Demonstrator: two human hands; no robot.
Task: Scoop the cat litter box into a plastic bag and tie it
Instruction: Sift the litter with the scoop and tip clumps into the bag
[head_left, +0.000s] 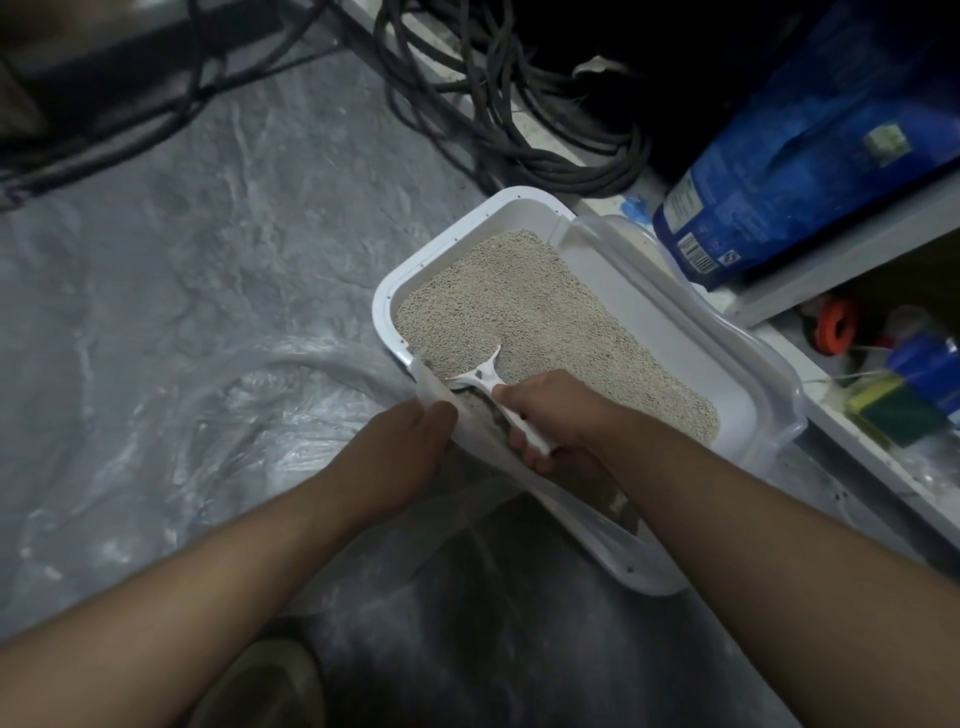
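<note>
A white litter box (737, 364) sits on the floor, filled with beige litter (524, 306). My right hand (556, 415) grips the handle of a white scoop (480, 376), whose head is dug into the litter near the box's near-left rim. My left hand (410, 447) holds the near rim of the box, fingers curled over its edge. A clear plastic bag (208, 415) lies crumpled and open on the floor left of the box.
Black cables (519, 130) coil on the floor behind the box. A blue bag (810, 166) leans at the right above a grey ledge (852, 260). Bottles and an orange item (836, 327) sit on a low shelf at right. Grey floor (234, 208) spreads left.
</note>
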